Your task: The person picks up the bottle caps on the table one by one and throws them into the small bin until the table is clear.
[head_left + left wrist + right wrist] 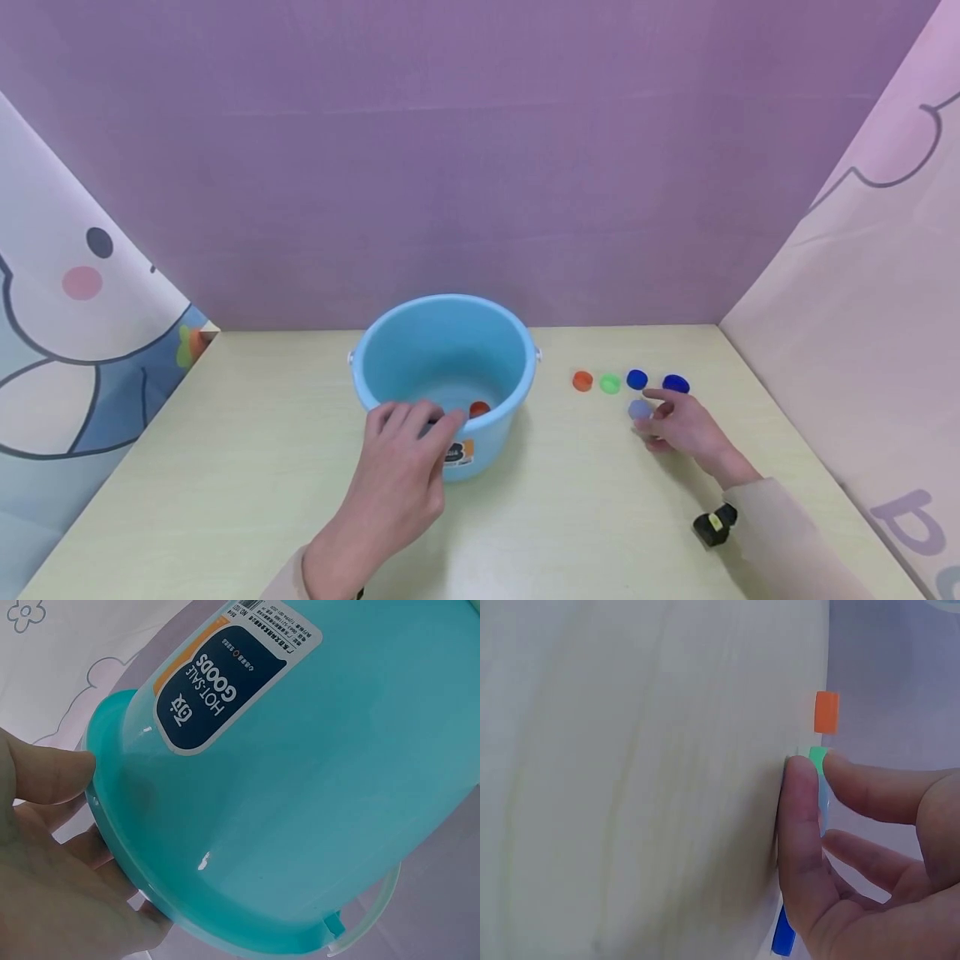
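In the head view my left hand [397,467] grips the near rim of a light blue bucket [442,342], fingers bent over the edge. The left wrist view shows the thumb against the bucket's rim [116,825]. A red bottle cap [479,409] lies inside the bucket. To the right, my right hand [686,429] is low over the table, thumb and index finger spread around a pale blue cap [640,409]. Around it lie an orange cap [582,381], a green cap [611,383] and two dark blue caps [637,379], one close by the index finger.
The pale wooden table [247,467] meets a purple backdrop [480,167] behind the bucket. Printed panels rise at the left [82,358] and right [877,292]. A small black device [715,525] sits at the right wrist. The bucket carries a printed label [225,682].
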